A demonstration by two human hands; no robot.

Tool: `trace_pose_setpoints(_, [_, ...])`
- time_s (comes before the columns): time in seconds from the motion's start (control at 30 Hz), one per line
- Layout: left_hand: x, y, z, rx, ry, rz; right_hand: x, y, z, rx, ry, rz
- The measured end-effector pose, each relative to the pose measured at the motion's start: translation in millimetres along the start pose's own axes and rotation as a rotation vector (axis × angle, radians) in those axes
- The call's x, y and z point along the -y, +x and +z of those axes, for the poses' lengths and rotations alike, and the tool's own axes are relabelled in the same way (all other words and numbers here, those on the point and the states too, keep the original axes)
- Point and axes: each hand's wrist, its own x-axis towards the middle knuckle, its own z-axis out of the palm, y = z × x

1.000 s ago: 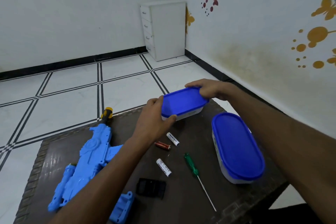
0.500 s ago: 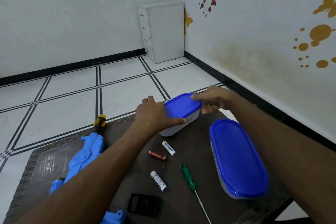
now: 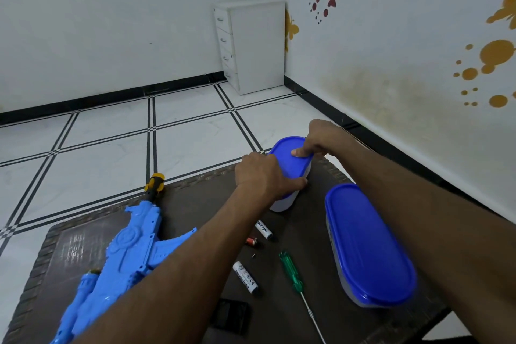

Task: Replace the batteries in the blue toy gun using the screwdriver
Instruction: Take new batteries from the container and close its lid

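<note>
Here both hands work on the small oval plastic tub with the blue lid (image 3: 290, 165), which stands near the far right corner of the dark tabletop (image 3: 195, 198). The left hand (image 3: 265, 176) has its grip clenched round the tub's pale wall, steadying it; the right hand (image 3: 321, 139) pinches the lid's far rim with the thumb pressed on top. To do this well, hold the base flat and work along the rim evenly, so the tub does not tip onto the loose batteries. Its contents are hidden by the lid. The larger blue-lidded oval tub (image 3: 368, 246) at the right edge is closed too, its contents unseen. The blue plastic toy gun (image 3: 125, 254) lies along the left side, and the green-handled screwdriver (image 3: 293, 274) lies untouched near the front edge beside three loose batteries (image 3: 245, 276).
</note>
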Motion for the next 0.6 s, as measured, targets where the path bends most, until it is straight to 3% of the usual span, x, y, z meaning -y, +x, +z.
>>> trace_pose_setpoints(0.1, [3.9, 2.4, -0.9, 0.004, -0.031, -0.008, 10.3, -0.9, -3.3, -0.057, 0.009, -0.041])
trace_pose_setpoints(0.3, [11.0, -2.4, -2.5, -0.015, -0.016, 0.03, -2.1, 5.5, 3.3, -0.117, 0.417, -0.029])
trace_pose_setpoints(0.47, [5.1, -5.5, -2.7, -0.044, 0.031, 0.108, -25.0, -2.1, 9.3, -0.115, 0.563, -0.039])
trace_pose_setpoints(0.6, [10.4, -2.3, -13.7, 0.012, -0.166, 0.116, -31.2, -9.9, 20.2, -0.215, 0.713, -0.12])
